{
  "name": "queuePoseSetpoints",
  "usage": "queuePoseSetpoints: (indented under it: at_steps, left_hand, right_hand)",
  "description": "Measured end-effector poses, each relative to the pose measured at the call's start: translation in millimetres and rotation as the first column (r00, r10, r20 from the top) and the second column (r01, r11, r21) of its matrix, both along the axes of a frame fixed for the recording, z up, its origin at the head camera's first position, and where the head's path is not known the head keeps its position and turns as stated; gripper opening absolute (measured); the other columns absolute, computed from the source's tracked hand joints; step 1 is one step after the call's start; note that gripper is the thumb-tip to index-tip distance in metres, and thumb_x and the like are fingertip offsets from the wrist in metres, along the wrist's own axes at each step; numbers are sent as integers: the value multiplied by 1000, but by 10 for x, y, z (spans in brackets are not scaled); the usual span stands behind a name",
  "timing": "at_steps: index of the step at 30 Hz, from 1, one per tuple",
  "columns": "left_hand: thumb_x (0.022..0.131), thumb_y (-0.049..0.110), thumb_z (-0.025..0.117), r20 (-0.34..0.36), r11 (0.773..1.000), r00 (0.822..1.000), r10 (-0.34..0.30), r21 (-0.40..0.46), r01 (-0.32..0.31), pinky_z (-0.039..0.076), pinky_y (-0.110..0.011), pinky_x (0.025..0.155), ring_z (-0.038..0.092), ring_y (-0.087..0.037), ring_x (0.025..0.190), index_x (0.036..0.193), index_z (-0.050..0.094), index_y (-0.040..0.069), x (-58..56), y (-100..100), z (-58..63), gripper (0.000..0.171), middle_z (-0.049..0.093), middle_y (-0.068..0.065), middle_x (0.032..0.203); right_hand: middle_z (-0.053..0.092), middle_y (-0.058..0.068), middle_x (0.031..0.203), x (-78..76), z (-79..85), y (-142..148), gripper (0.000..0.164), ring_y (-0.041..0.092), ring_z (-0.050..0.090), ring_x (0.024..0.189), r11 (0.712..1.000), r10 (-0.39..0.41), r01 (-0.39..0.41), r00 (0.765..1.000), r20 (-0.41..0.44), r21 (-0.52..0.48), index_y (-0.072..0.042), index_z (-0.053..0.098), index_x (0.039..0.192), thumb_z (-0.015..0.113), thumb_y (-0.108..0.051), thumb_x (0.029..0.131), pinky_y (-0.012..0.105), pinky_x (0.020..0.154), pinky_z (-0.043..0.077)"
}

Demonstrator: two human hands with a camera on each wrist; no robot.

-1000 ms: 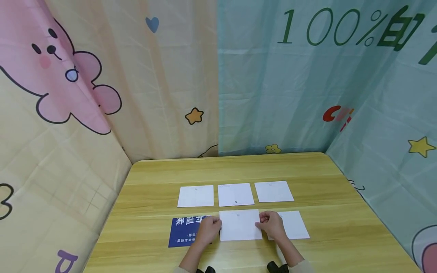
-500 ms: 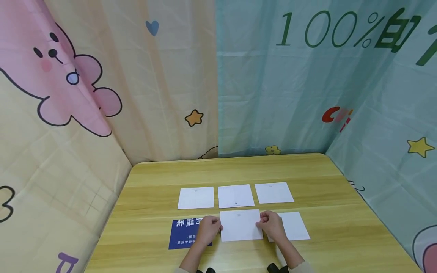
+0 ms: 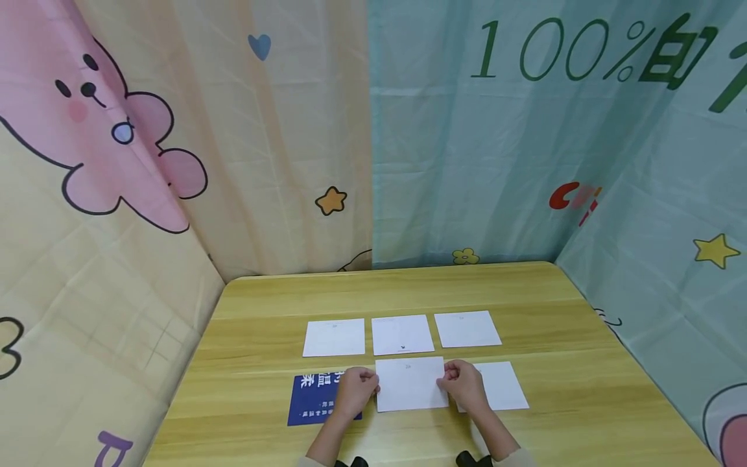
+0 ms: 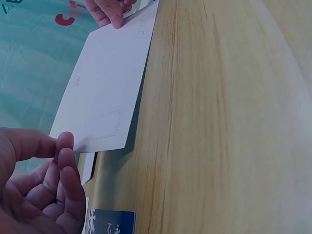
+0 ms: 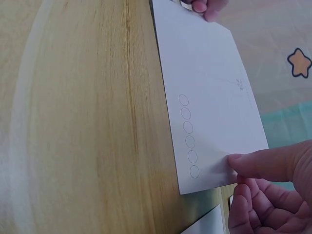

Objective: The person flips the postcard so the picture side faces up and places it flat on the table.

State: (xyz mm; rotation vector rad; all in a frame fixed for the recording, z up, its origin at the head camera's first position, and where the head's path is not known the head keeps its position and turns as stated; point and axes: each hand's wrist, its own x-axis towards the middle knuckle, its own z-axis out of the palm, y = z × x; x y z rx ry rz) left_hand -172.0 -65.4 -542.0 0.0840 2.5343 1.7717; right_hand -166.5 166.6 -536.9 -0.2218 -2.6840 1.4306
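Note:
A white postcard is held between both hands in the middle of the front row. My left hand pinches its left edge between thumb and fingers, while my right hand pinches the right edge. Seen from the left wrist, the postcard is tilted and raised off the table, casting a shadow, with a faint stamp box near one corner. A column of printed circles shows on it in the right wrist view. A blue postcard with white characters lies partly behind my left hand and forearm.
Three white cards lie in a back row: left, middle and right. Another white card sits beside my right hand, partly covered by it. Printed curtains enclose the wooden table at the back and sides.

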Motion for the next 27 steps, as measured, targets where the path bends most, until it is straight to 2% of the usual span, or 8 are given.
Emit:
queuePoseSetpoints:
  at_steps: [5, 12, 17, 27]
  left_hand:
    - [85, 4, 58, 24, 999, 1000, 10, 48, -11, 46, -24, 52, 61, -14, 65, 98, 61, -11, -5, 16, -9, 21, 63, -4, 70]
    - [87, 2, 54, 3, 998, 1000, 9, 70, -9, 47, -24, 54, 60, -15, 62, 97, 60, -12, -14, 13, -42, 19, 62, -5, 67]
    - [88, 4, 54, 5, 995, 1000, 10, 97, -10, 46, -23, 54, 60, -16, 62, 97, 60, -13, -1, 9, -39, 20, 62, -6, 67]
    - [89, 4, 52, 4, 992, 1000, 16, 127, -16, 46, -23, 54, 59, -16, 62, 96, 60, -12, -5, 2, -12, 19, 62, -7, 68]
  right_hand:
    - [52, 2, 67, 8, 10, -26, 22, 14, 47, 63, 1000, 2, -1, 1000, -18, 7, 6, 60, 84, 74, 4, 67, 25, 55, 43]
    - [52, 1, 66, 4, 9, -28, 17, 13, 47, 62, 1000, -14, 15, 999, -39, 14, 5, 61, 82, 72, 2, 69, 23, 55, 42]
    - [52, 1, 67, 0, 11, -32, 12, 14, 47, 62, 999, -31, 31, 999, -15, -7, 4, 62, 82, 68, -4, 76, 24, 52, 41]
    - [55, 1, 67, -25, 43, -47, 22, 13, 49, 63, 995, -67, 68, 998, 17, -75, 4, 64, 83, 63, -18, 86, 24, 53, 40]
